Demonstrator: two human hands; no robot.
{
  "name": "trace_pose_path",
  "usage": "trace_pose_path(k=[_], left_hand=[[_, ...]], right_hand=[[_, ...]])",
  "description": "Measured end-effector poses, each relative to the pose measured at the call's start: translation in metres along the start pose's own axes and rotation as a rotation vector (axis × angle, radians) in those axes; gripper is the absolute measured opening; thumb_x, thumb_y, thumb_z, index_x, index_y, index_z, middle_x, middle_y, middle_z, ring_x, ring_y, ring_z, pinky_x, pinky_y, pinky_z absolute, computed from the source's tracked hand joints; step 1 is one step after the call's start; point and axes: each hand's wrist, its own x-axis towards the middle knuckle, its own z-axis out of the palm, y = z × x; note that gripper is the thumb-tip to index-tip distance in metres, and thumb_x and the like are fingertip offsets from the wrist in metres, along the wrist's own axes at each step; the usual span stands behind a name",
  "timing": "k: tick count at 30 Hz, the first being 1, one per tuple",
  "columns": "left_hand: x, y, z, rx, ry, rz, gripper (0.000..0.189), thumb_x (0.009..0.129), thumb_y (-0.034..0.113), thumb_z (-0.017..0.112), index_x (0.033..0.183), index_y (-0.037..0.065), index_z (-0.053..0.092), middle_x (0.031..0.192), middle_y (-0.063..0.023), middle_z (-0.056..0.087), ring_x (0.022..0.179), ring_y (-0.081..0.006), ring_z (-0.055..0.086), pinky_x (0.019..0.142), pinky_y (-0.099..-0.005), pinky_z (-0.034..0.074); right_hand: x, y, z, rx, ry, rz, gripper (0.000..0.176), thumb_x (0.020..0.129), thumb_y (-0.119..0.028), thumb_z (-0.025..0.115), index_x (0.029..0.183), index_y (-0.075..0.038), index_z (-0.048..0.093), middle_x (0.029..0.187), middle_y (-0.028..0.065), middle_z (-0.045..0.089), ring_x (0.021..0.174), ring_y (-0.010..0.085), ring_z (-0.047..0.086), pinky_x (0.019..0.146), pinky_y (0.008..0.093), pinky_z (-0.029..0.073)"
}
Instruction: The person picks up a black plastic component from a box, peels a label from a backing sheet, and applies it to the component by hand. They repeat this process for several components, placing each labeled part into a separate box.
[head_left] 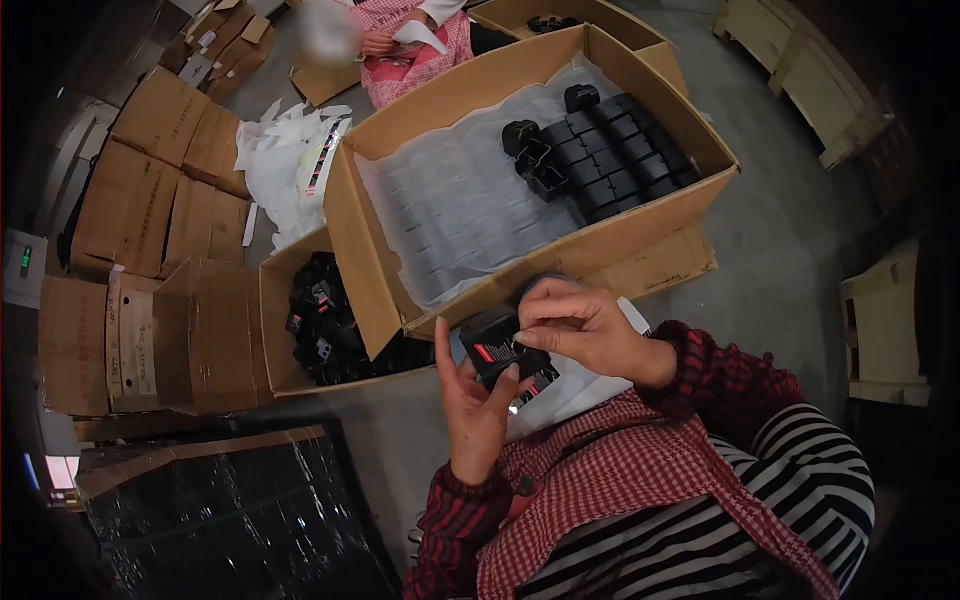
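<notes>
My left hand (474, 412) is closed around a small black plastic part (492, 335), thumb across its near side. A black label with a red stripe and fine white print (495, 352) shows on the part's face. Over the part's right side, my right hand (585, 325) has its thumb and forefinger pinched together. What sits between those fingertips is too small to make out. A white sheet with dark printed labels (565, 392) lies on my lap below both hands. Right in front stands a big open carton (560, 250).
Inside the carton, black plastic parts (600, 160) stand in rows beside a translucent liner (450, 190). A lower box of loose black parts (322, 320) is at its left. Stacked cartons (150, 180) line the left. Across from me sits another person (415, 45); wooden crates (890, 320) stand right.
</notes>
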Motion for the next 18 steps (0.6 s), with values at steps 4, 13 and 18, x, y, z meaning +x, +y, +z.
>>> trace_pose_path(k=[4, 13, 18], left_hand=[[0.002, -0.011, -0.008, 0.04, 0.012, 0.053, 0.085, 0.084, -0.011, 0.055, 0.149, 0.01, 0.004, 0.115, -0.0136, 0.058, 0.103, -0.0187, 0.059, 0.089, -0.0307, 0.05], [0.006, -0.016, -0.008, 0.015, 0.021, 0.053, 0.085, 0.082, -0.012, 0.057, 0.148, 0.008, 0.008, 0.114, -0.0161, 0.059, 0.102, -0.0175, 0.06, 0.085, -0.0287, 0.05], [0.004, -0.014, -0.009, -0.013, 0.036, 0.039, 0.087, 0.082, -0.01, 0.059, 0.148, 0.008, 0.006, 0.112, -0.0158, 0.06, 0.097, -0.0169, 0.061, 0.08, -0.0284, 0.052]], right_hand=[[0.005, -0.003, 0.005, -0.122, -0.061, -0.135, 0.015, 0.084, -0.001, 0.066, 0.099, 0.0, 0.065, 0.093, 0.0034, 0.056, 0.08, 0.0088, 0.052, 0.066, 0.0229, 0.043], [0.01, 0.002, 0.003, -0.37, 0.0, -0.205, 0.02, 0.079, 0.002, 0.069, 0.099, -0.002, 0.066, 0.091, 0.0036, 0.059, 0.078, 0.0097, 0.056, 0.065, 0.0223, 0.047], [0.007, 0.014, 0.008, -0.183, 0.05, -0.072, 0.022, 0.079, 0.001, 0.071, 0.1, -0.003, 0.067, 0.09, 0.0024, 0.059, 0.078, 0.0091, 0.055, 0.066, 0.0222, 0.047]])
